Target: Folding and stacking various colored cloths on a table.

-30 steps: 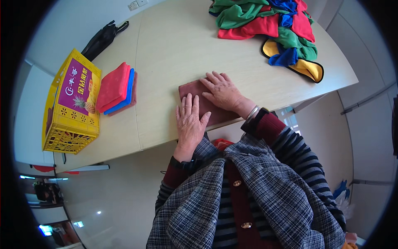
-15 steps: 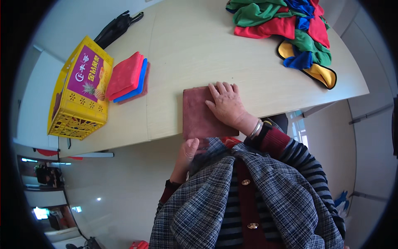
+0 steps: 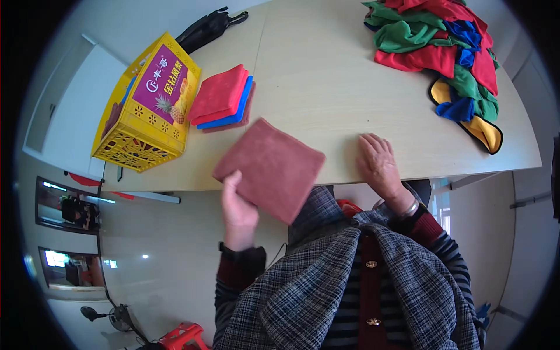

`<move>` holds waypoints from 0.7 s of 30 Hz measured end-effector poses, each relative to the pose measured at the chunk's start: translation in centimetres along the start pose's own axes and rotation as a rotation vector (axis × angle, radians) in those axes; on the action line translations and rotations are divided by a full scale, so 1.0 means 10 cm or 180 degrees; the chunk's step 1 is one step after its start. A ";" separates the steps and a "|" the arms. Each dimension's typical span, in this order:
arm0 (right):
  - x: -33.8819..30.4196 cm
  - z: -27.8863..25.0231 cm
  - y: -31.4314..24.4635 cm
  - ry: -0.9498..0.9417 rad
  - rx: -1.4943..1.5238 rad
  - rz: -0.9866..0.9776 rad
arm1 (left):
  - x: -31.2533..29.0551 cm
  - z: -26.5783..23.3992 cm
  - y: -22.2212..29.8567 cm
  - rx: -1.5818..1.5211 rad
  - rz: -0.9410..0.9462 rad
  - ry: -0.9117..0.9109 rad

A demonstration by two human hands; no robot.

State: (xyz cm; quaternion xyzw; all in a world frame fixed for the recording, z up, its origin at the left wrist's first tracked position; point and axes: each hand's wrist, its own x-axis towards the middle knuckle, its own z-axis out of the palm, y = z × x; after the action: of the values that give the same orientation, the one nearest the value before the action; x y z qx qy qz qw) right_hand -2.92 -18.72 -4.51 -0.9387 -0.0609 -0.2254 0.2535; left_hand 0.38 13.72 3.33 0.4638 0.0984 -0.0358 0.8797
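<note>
A folded brownish-red cloth [image 3: 274, 169] is held up by my left hand [image 3: 239, 210], thumb on its upper face and the other fingers hidden beneath. It hangs tilted over the table's front edge. My right hand [image 3: 380, 163] lies on the tabletop to the right of the cloth, apart from it, its fingers stretched out and holding nothing. Beyond the cloth on the left is a small stack of folded cloths: a red one [image 3: 219, 93] on top, a blue one [image 3: 226, 121] under it, and a brownish-red one [image 3: 246, 116] at the bottom.
Left of the stack stands a yellow plastic crate [image 3: 146, 137] with cloths inside. Behind it lies a black pouch with a strap [image 3: 207, 30]. A loose heap of red, green, blue and yellow cloths [image 3: 449, 52] covers the far right of the pale table [image 3: 309, 64].
My left hand has taken hold of the folded brownish-red cloth and lifted it off the table, moving left. My right hand has let go of it and rests on the table. The view has shifted.
</note>
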 end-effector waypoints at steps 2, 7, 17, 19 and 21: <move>-0.09 -0.04 0.08 0.0015 -0.0319 0.0015 | 0.25 0.16 0.38 -0.0250 0.0025 -0.0114; -0.09 -0.04 0.02 -0.0018 -0.0526 0.0064 | 1.35 0.33 1.17 -0.0313 0.0630 -0.0584; -0.07 -0.03 -0.02 -0.0036 -0.0542 0.0120 | 2.84 -0.13 1.10 -0.0682 0.0578 -0.0133; -0.08 -0.02 -0.02 -0.0071 -0.0539 0.0142 | 2.85 -0.20 1.07 -0.0708 0.0501 -0.0067; -0.08 -0.03 0.00 -0.0076 -0.0558 0.0159 | 2.84 -0.25 1.01 -0.0757 0.0355 0.0087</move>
State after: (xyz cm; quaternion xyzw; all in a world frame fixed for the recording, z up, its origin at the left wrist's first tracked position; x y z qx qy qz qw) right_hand -3.79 -18.82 -4.68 -0.9611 -0.0205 -0.2123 0.1752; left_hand 29.34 22.33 4.24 0.3614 0.0881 0.0314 0.9277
